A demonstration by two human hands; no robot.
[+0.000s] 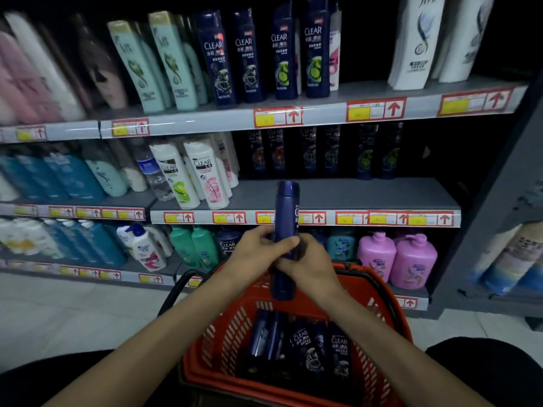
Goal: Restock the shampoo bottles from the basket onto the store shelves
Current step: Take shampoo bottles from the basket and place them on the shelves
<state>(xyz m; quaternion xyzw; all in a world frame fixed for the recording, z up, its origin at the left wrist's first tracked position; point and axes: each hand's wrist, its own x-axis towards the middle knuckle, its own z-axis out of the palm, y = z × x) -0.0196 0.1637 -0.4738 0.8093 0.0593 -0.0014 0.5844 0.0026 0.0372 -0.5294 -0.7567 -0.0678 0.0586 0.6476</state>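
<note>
A dark blue shampoo bottle [286, 212] stands upright in the air above the red basket [390, 315], in front of the middle shelf [352, 193]. My left hand [258, 248] grips its middle from the left, thumb across the front. From the right, my right hand [308, 264] holds the same bottle. Several more dark blue Clear bottles [305, 345] lie in the basket below. On the middle shelf, a row of dark Clear bottles [317, 151] stands at the back, with bare shelf in front of them.
White Clear bottles [194, 171] and a water bottle [152, 171] stand left on the middle shelf. The top shelf [323, 111] carries dark blue, green and white bottles. Pink pump bottles [411, 259] fill the bottom shelf right. A grey upright [499, 201] closes the right side.
</note>
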